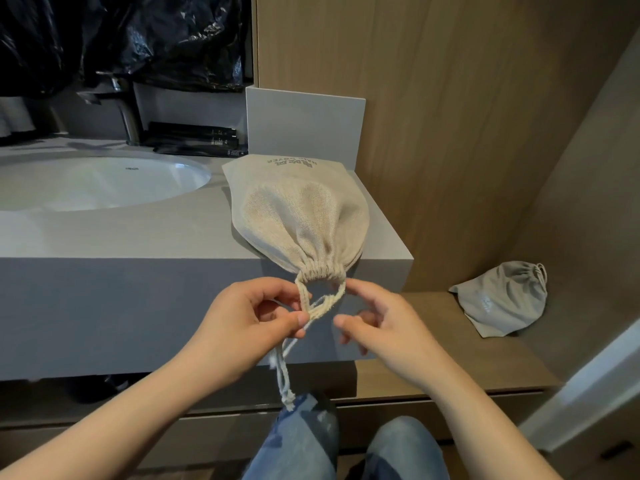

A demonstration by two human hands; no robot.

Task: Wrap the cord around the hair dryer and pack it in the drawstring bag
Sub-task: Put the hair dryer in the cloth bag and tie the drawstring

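Grey vanity counter (138,237) just beyond the left hand (252,323), bearing a beige drawstring bag (301,220). Right of the right hand (381,327), wooden shelf (433,341) with a grey pouch (502,299).

Both forearms are bare, no sleeves showing, no watch or rings on the left hand (258,318) or right hand (379,325). Legs are in blue jeans (301,441), kinda faded, with a darker patch at one knee.

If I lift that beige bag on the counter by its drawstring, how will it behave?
The beige bag is soft woven cloth, so it will probably sag and swing. Its bulge suggests something bulky inside, likely giving it some weight. The drawstring, pinched by the left hand, should cinch tighter.
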